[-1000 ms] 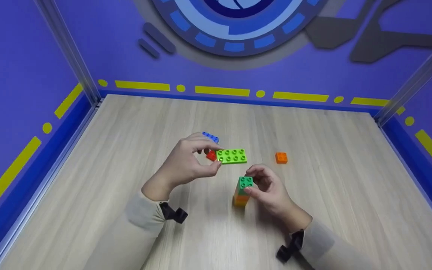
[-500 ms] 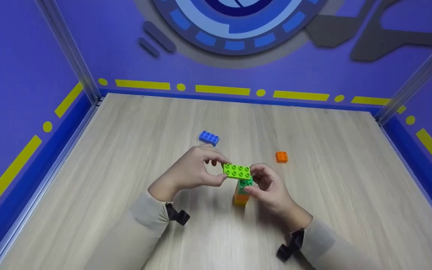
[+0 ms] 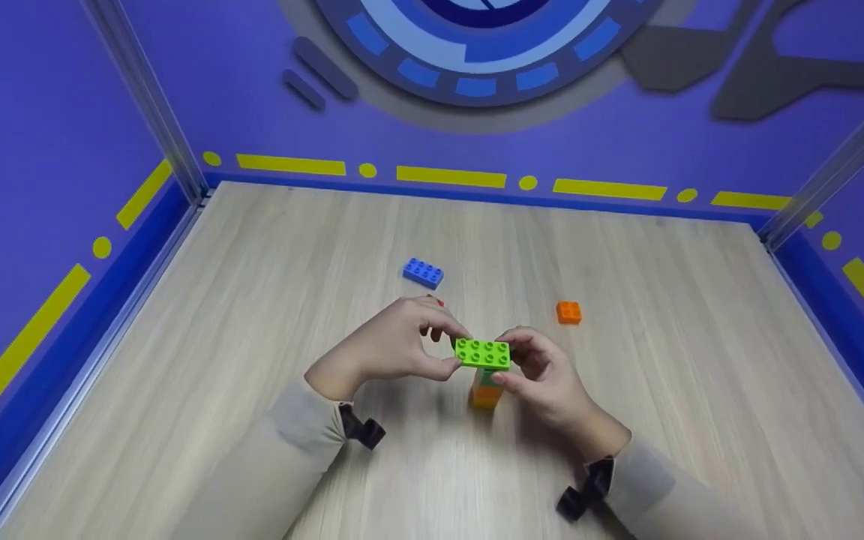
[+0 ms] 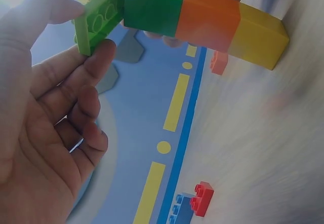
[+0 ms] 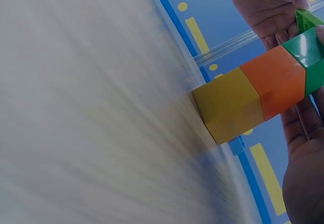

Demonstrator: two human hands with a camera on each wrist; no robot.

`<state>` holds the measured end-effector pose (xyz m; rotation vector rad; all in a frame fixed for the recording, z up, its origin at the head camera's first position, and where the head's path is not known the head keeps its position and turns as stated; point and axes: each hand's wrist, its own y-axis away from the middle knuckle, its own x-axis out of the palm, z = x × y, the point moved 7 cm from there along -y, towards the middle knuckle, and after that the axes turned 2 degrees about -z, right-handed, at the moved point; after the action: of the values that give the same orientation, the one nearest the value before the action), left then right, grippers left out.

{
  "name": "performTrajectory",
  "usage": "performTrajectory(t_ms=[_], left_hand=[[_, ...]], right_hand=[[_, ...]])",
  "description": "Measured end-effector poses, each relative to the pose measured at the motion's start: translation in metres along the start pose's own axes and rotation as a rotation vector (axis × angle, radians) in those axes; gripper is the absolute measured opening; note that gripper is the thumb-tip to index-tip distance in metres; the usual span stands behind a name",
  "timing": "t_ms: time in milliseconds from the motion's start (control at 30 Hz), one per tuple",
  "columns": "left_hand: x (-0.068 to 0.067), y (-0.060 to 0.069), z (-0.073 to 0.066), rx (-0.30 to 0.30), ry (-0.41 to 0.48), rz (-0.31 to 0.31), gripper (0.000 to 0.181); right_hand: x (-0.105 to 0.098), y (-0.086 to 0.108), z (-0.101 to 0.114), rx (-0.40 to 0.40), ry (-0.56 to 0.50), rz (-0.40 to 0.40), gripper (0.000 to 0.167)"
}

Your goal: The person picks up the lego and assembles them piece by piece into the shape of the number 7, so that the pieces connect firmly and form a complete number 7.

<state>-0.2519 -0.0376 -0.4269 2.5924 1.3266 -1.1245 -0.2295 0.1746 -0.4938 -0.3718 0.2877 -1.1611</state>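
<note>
My left hand [image 3: 394,341] pinches a lime-green eight-stud brick [image 3: 482,352] by its left end, between thumb and fingers. Below it stands an upright stack of blocks: dark green [image 4: 154,11] on top, orange [image 4: 208,19] in the middle, yellow [image 4: 259,35] at the bottom. With thumb and fingers, my right hand [image 3: 552,382] grips the stack at the dark green block. In the left wrist view the lime brick sits tilted against the stack's top, its hollow underside partly showing. Whether its far end is seated on the studs, I cannot tell.
Behind my left hand lie a blue eight-stud brick [image 3: 423,273] and a red brick [image 4: 201,198], the red one mostly hidden in the head view. An orange four-stud brick [image 3: 569,312] lies to the right on the wooden table [image 3: 672,315]. Blue-purple panels enclose the table.
The left hand has brought the lime brick right and nearer, from beside the stack to over its top. The right hand has kept its grip on the stack in place.
</note>
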Motion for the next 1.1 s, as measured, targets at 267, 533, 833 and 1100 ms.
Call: performTrajectory(t_ms=[267,533,833,1100], left_hand=[[0.0049,-0.0013,-0.0012,0.013,0.031,0.009,0.024],[0.0086,-0.0015,-0.0006,-0.012,0.009,0.028,0.026],[0.0084,0.0008,-0.0004,-0.056,0.016,0.029,0.025],[0.0087,0.0007,-0.0012,-0.068,0.021,0.033,0.025]], right_hand=[[0.0013,-0.0007,0.0042,-0.02,0.031,0.026,0.051],[0.0029,-0.0015,0.0054,-0.09,0.032,0.058,0.048],[0.0038,-0.0013,0.0053,-0.059,0.066,0.044,0.042],[0.0045,0.0014,0.0046,-0.11,0.053,0.064,0.04]])
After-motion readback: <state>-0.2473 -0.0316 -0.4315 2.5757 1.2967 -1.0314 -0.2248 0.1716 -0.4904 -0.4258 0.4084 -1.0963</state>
